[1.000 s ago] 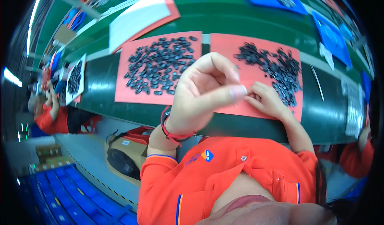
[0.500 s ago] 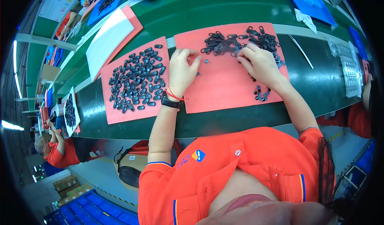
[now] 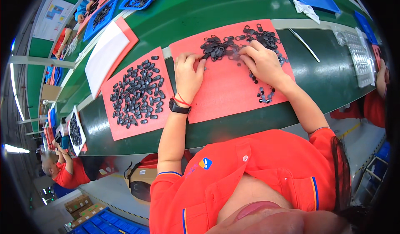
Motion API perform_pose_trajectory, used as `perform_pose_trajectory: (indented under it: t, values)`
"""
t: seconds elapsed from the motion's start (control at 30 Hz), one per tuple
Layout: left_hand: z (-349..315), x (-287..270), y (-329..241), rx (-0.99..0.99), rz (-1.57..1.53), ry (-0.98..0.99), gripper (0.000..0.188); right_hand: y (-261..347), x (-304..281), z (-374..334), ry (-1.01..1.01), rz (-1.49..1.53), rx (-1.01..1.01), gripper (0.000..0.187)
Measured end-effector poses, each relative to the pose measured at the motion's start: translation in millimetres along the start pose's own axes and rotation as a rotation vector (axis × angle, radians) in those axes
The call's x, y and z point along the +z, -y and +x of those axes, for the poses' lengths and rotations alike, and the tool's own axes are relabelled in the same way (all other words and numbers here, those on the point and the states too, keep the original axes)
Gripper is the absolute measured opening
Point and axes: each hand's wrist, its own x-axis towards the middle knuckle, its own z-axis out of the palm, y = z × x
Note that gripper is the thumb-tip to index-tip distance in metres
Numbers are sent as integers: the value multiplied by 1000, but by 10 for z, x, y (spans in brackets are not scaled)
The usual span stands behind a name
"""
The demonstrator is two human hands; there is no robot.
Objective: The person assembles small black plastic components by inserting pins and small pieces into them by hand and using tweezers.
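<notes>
"Where are the hands?"

"Both are at the right-hand mat (image 3: 229, 88). The left hand (image 3: 186, 73) lies along its left edge, and the right hand (image 3: 263, 65) is over its right half."

"Fingers clenched or released?"

"Both sets are curled, thumbs near the forefingers. I can't tell whether either one grips anything; the bits by the right fingertips are blurred."

"And the pieces?"

"The black tabs (image 3: 214, 47) are heaped toward the far edge, between and beyond the hands. Some small dark discs (image 3: 265, 95) sit below the right hand, inside the right edge."

"Any room to move?"

"The mat's near middle is open pink, between the forearms. A narrow strip of tabletop (image 3: 323, 80) parts it from the left-hand mat (image 3: 125, 132), which is crowded with dark oval pieces (image 3: 139, 90). On the right there's a wider stretch, with a thin white stick (image 3: 304, 45) slanting across it, up to the clear plastic trays (image 3: 361, 63)."

"Near side?"

"A green band, then the tabletop's edge, close to the red shirt (image 3: 258, 150)."
</notes>
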Motion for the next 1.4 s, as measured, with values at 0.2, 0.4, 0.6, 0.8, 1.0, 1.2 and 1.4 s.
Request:
perform_pose_trajectory:
  t: [0.2, 0.4, 0.6, 0.8, 1.0, 1.2, 1.4]
  values:
    - [-29, -82, -10, -88, -129, -45, 7, 87, 82, 43, 17, -9, -48, 6]
    - [0, -173, -33, -419, -476, -45, 15, 203, 138, 102, 109, 12, -113, 10]
    - [24, -261, -20, -566, -713, -5, 16, 487, 409, 380, 217, 46, -305, 17]
    - [2, -259, -77, -655, -936, 34, 15, 493, 674, 288, 233, -7, -244, 14]
    - [-25, -241, -156, -667, -1051, 115, 18, 468, 498, 216, 301, 14, -190, 13]
    - [-4, -240, -193, -672, -1023, 80, 21, 505, 481, 246, 264, 85, -142, 14]
    - [-11, -251, -102, -666, -987, 40, 19, 509, 622, 326, 296, 51, -156, 15]
